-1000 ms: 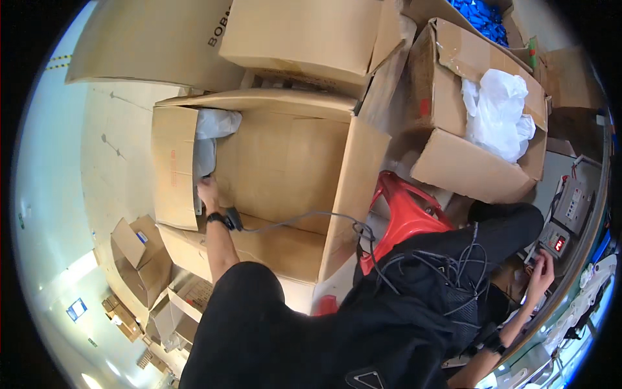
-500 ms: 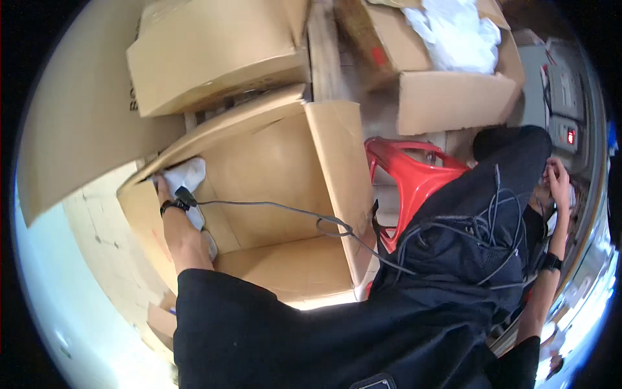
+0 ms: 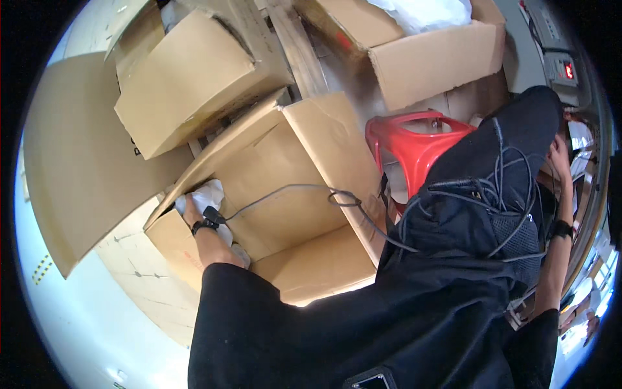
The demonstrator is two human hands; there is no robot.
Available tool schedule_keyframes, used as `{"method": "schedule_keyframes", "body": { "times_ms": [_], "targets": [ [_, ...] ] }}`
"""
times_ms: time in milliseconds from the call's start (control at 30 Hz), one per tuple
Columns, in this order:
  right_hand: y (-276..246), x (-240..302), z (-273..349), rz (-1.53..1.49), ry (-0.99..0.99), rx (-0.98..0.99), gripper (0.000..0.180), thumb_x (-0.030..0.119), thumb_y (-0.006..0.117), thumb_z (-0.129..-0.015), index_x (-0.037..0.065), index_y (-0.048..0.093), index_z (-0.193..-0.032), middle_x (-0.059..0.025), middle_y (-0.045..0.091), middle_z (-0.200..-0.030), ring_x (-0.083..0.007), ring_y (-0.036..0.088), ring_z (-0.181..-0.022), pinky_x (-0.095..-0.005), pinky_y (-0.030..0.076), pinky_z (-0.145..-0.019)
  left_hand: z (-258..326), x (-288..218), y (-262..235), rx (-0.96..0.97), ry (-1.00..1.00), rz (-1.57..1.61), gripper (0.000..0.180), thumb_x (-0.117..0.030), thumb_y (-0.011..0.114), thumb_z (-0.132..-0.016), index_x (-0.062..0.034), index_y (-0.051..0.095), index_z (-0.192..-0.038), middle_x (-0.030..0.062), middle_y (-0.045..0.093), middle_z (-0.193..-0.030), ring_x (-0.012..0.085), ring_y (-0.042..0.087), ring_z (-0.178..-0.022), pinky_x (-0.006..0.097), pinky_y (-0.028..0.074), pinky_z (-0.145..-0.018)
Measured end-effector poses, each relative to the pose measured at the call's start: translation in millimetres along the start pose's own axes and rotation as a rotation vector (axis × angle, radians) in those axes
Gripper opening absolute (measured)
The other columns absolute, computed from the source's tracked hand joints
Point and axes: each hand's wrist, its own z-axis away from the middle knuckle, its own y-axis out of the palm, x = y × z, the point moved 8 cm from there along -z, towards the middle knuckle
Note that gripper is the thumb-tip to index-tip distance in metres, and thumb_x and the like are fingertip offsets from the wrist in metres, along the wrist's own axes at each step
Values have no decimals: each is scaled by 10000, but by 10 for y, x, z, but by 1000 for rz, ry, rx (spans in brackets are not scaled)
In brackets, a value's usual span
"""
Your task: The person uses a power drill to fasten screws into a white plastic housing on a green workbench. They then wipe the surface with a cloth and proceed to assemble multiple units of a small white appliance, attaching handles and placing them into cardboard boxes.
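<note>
My left hand, with a black wristband and a grey cable running from it, reaches deep into the far left corner of a large open cardboard box. It grips a white soft packet just under the box's left flap, which hides part of the fingers. More white wrapping lies in the box beside my forearm. My right hand is raised at the far right edge, with a black band on its wrist. It is small and bent by the lens, and what it touches is unclear.
A red plastic stool stands to the right of the box. Closed cardboard boxes are stacked behind it, and an open box with white bags sits at the top right. A grey device with a red display is at the right rim.
The view has swung left and tilted. My left hand stays in the box's corner on the white packet. My right hand has risen from low near the device to higher at the right edge.
</note>
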Motion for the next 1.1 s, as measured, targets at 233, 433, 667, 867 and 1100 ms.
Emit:
{"method": "schedule_keyframes", "body": {
  "times_ms": [233,433,667,867,1100],
  "targets": [
    [-279,-387,296,7,78,-17,294,130,478,-1013,5,542,-1271,-18,587,-878,-98,548,-743,-244,444,-663,1768,-62,729,9,336,-270,1003,-585,677,-799,-61,255,-1544,179,328,-1559,295,365,-1414,500,324,-1142],
    [-181,1415,1238,-68,-169,-76,210,95,502,-1006,2,616,-1156,-32,635,-888,-97,595,-823,-247,492,-750,3472,-322,1287,546,146,462,617,-439,412,-994,-94,335,-1500,126,402,-1497,305,410,-1375,508,353,-1141],
    [145,3337,2282,-801,-721,352,939,357,763,-849,-6,243,-1541,-214,387,-1520,-288,509,-1311,-403,434,-1063,4937,-1315,3043,1122,358,294,632,-392,519,-945,-68,365,-1466,116,442,-1447,288,446,-1335,480,382,-1114],
    [-998,2684,2673,-1131,-558,-623,630,239,575,-991,-38,338,-1504,-196,421,-1490,-242,391,-1376,-335,269,-1144,7168,-1556,5006,1828,470,64,653,-352,610,-904,-45,391,-1437,108,477,-1404,274,477,-1300,455,407,-1090],
    [-2460,1877,3698,-490,-298,-1275,433,135,642,-923,19,598,-1338,-180,604,-1315,-240,548,-1231,-339,374,-1077,9800,-1057,6097,2379,262,-63,708,-202,805,-773,13,459,-1352,119,573,-1272,238,564,-1190,408,474,-1013]
  ]
}}
